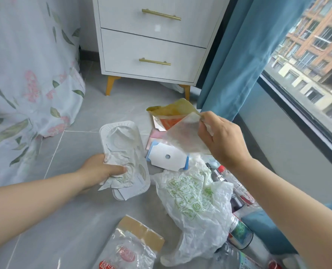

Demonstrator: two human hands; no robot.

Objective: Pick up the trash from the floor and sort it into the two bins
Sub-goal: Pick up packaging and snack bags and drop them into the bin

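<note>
- Our right hand (221, 136) pinches the top corner of a thin see-through wrapper (182, 136) between thumb and fingers. The wrapper hangs lifted above the pile.
- Our left hand (103, 169) is curled round the near end of a white tray (126, 148). The thumb presses crumpled paper (120, 171) into it. We cannot tell whether the tray's far end rests on the floor (79, 200).
- The step in hand looks like gathering light scraps. To do it well, we bring the wrapper across and tuck it under the left thumb, so one grip carries it all. We hold the tray level, or the loose paper slides out.
- The wrapper is limp and will likely flutter, so we take a fuller pinch before moving it.
- Just under the wrapper lies a white card (169, 157) with a hole and blue edges, on top of pink paper (155, 135). A yellow packet (171, 109) lies behind them, near the cabinet (151, 45) legs.
- A crumpled plastic bag (194, 200) with green print lies in front of the card. Bottles (219, 175) are bunched beside it, along the floor's window-side edge.
- A clear packet (130, 249) with a red label lies nearest us.
- Neither bin is in view, so we cannot yet judge which one to use.
</note>
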